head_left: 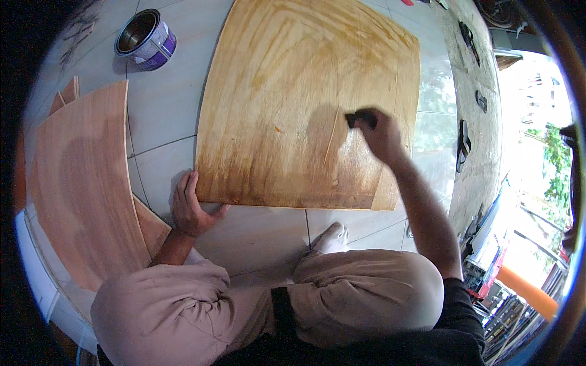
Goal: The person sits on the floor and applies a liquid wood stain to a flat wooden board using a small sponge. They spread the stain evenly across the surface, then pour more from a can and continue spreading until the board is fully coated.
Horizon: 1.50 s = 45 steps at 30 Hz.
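A large wooden board (299,91) lies flat on the tiled floor, coated in streaky, wet-looking brown stain that is darker along its near edge. Over its right half, my right hand (379,137) is closed on a small dark pad (360,118), somewhat blurred; whether it is cloth or sponge I cannot tell. The pad is on or just above the wood. At the board's near left corner rests my left hand (194,207), fingers stretched along the side and thumb apart by the near edge, holding nothing up.
An open purple-and-white tin (145,39) with dark contents stands at the far left. Reddish-brown wooden panels (85,177) lie at the left. My foot (332,238) is close to the board's near edge. Black sandals (464,145) lie on the rough ground at the right.
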Available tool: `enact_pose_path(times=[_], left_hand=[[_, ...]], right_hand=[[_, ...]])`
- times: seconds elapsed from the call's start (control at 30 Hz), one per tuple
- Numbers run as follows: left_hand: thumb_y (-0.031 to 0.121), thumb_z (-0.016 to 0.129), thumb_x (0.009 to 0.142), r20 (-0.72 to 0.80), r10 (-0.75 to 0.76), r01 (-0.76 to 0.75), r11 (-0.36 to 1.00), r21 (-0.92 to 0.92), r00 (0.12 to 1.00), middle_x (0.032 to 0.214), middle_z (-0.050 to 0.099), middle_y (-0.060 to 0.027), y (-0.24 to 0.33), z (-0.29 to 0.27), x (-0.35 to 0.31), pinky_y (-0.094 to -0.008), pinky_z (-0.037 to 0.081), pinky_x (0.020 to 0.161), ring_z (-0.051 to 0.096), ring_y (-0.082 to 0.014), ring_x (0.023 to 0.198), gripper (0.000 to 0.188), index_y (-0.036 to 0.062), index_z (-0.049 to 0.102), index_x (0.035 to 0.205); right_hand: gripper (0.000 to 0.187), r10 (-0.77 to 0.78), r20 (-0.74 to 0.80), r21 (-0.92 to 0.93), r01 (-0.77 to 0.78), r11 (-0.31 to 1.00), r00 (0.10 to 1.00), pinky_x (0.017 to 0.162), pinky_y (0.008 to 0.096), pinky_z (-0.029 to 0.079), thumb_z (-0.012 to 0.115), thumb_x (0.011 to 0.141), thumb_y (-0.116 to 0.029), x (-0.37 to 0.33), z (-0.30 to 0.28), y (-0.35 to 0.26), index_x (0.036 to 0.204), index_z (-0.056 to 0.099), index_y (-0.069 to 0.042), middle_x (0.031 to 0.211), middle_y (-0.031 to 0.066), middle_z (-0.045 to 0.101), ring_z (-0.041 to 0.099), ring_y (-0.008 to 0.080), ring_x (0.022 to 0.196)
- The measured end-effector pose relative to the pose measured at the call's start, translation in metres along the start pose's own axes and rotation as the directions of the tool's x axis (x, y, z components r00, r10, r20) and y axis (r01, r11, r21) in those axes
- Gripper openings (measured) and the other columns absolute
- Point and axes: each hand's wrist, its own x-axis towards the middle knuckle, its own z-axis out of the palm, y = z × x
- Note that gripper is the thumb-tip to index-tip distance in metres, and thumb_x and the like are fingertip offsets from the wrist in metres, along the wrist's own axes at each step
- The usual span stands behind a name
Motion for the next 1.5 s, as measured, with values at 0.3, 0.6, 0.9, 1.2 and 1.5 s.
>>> enact_pose_path(times=[0.3, 0.6, 0.9, 1.2, 1.5], left_hand=[[0.049, 0.089, 0.073, 0.043, -0.034, 0.035, 0.999, -0.018, 0.998, 0.140, 0.052, -0.0283, 0.002, -0.003, -0.001, -0.0556, 0.048, 0.104, 0.056, -0.0455, 0.125, 0.106, 0.0000, 0.036, 0.151], [0.050, 0.089, 0.074, 0.056, -0.030, 0.032, 0.999, -0.035, 0.998, 0.138, 0.052, -0.0296, 0.003, -0.005, 0.002, -0.0544, 0.049, 0.103, 0.057, -0.0458, 0.123, 0.105, -0.0027, 0.037, 0.149], [0.060, 0.082, 0.080, -0.001, -0.003, 0.003, 1.000, -0.011, 1.000, 0.137, 0.053, -0.0295, 0.002, -0.003, 0.002, -0.0544, 0.051, 0.100, 0.059, -0.0465, 0.120, 0.103, -0.0041, 0.039, 0.148], [0.060, 0.083, 0.079, 0.050, -0.035, 0.036, 0.999, -0.018, 0.998, 0.140, 0.051, -0.0293, -0.003, 0.001, -0.005, -0.0552, 0.048, 0.105, 0.055, -0.0459, 0.127, 0.105, -0.0030, 0.038, 0.149], [0.057, 0.086, 0.077, 0.079, -0.027, 0.030, 0.999, -0.031, 0.996, 0.142, 0.049, -0.0302, -0.005, 0.003, -0.009, -0.0568, 0.044, 0.108, 0.052, -0.0466, 0.130, 0.108, -0.0036, 0.035, 0.150]], right_hand=[[0.023, -0.180, -0.108, -0.384, 0.126, 0.915, 0.978, 0.088, 0.0517, 0.056, 0.067, 0.093, -0.022, 0.113, -0.001, 0.020, 0.103, 0.071, -0.001, 0.103, 0.0235, 0.073, 0.070, 0.0430, 0.097], [0.015, -0.255, -0.054, -0.377, 0.217, 0.900, 0.965, 0.078, 0.0526, 0.059, 0.058, 0.095, -0.009, 0.054, 0.030, -0.002, 0.106, 0.068, -0.008, 0.105, 0.0202, 0.066, 0.070, 0.0448, 0.090], [0.028, -0.274, 0.138, -0.336, 0.305, 0.891, 0.952, 0.070, 0.0463, 0.060, 0.058, 0.092, -0.007, -0.088, 0.077, -0.035, 0.119, 0.066, -0.011, 0.097, 0.0151, 0.059, 0.069, 0.0348, 0.084], [0.022, -0.005, -0.069, -0.018, 0.004, 1.000, 0.998, 0.085, 0.0379, 0.058, 0.069, 0.095, -0.008, -0.049, 0.019, 0.033, 0.116, 0.071, -0.003, 0.105, 0.0164, 0.077, 0.075, 0.0271, 0.098], [0.024, -0.023, -0.284, -0.399, -0.096, 0.912, 0.959, 0.092, 0.0449, 0.058, 0.073, 0.092, -0.021, 0.158, -0.103, 0.155, 0.112, 0.075, -0.008, 0.109, 0.0183, 0.076, 0.073, 0.0362, 0.104]])
